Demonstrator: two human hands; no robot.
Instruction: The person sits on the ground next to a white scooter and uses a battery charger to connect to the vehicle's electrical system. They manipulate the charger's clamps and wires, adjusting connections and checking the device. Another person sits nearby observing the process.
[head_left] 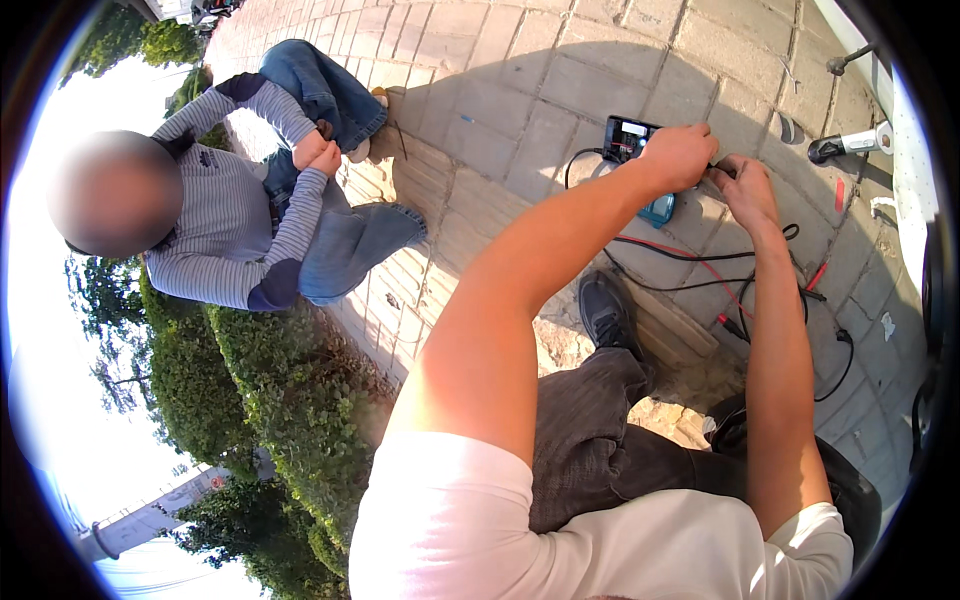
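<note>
My left hand (682,157) and my right hand (748,192) meet over the paving, fingertips close together. Both are closed in a pinch; a small dark thing seems to lie between them, too hidden to name. Just beyond my left hand is an opened dark device (628,136) with internal parts showing. A teal casing piece (658,211) shows below my left wrist, partly covered. Black cables (690,287) and a thin red wire (665,250) run across the ground under my right forearm. A red-ended lead (731,326) lies beside that forearm.
Another person (230,200) in a striped top crouches at the left, hands together. Hedges (290,400) stand behind. To the right are a white post with a black foot (850,143), a red strip (839,195) and a white panel (910,170). My shoe (608,312) rests near the cables.
</note>
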